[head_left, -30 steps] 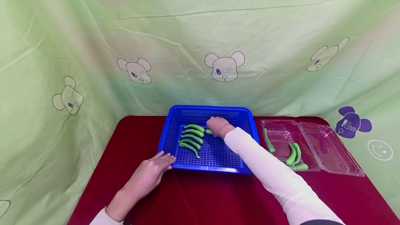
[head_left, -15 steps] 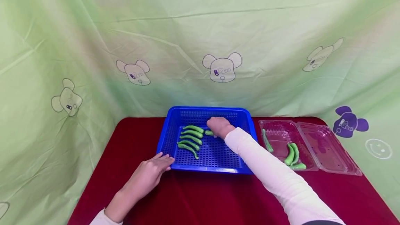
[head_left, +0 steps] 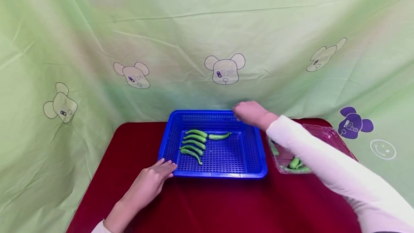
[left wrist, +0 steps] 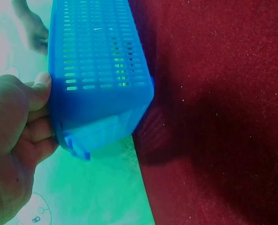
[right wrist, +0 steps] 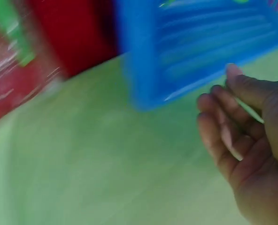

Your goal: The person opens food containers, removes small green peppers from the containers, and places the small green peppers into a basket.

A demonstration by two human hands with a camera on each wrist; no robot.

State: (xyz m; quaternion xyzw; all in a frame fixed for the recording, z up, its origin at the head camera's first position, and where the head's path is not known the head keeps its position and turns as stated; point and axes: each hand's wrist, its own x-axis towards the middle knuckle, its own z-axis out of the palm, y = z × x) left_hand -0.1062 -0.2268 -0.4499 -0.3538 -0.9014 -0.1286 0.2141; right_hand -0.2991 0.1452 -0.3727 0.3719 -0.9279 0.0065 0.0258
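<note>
In the head view my left hand (head_left: 157,176) rests its extended fingers on the near left corner of a blue plastic basket (head_left: 211,174). The left wrist view has the thumb and fingertips at that rim (left wrist: 54,101). My right hand (head_left: 250,113) hangs over the basket's far right rim; its fingers are loosely bent with nothing between them in the right wrist view (right wrist: 251,136). Inside the basket, several green peppers (head_left: 194,142) lie in a column on the left. A single green pepper (head_left: 219,136) lies to the right of the topmost one.
Right of the basket stands a clear plastic clamshell box (head_left: 280,168), its lid folded open to the right. More green peppers (head_left: 294,163) lie in it, partly hidden by my right sleeve (head_left: 326,161). A red cloth (head_left: 207,204) covers the table, with a green curtain (head_left: 181,39) behind.
My right hand has let go of a green pepper, leaving it beside the top of the column, and has moved up and right over the rim. The left hand stays at its corner.
</note>
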